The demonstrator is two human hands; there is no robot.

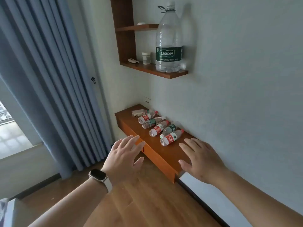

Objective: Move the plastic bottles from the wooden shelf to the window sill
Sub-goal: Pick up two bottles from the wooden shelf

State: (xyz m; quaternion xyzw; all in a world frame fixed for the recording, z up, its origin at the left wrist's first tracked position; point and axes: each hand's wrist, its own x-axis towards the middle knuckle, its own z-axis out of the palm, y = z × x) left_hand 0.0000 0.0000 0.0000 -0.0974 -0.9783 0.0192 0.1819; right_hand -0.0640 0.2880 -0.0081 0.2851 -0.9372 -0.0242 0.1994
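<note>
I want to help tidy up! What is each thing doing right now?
Small bottles: lying on their sides on the low shelf.
Big bottle: standing upright, nearly empty, on the wall shelf.
Paper cup: upright.
Curtain: hanging beside the window.
Left hand: open, empty.
Right hand: open, empty.

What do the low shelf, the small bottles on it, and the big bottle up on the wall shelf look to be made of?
Low shelf: wood or wood veneer, orange-brown with a smooth, slightly glossy top; which of the two cannot be told.
Small bottles: thin clear plastic, see-through with ribbed walls and printed red or green labels.
Big bottle: clear plastic too, ribbed and transparent, with a green label band.
</note>
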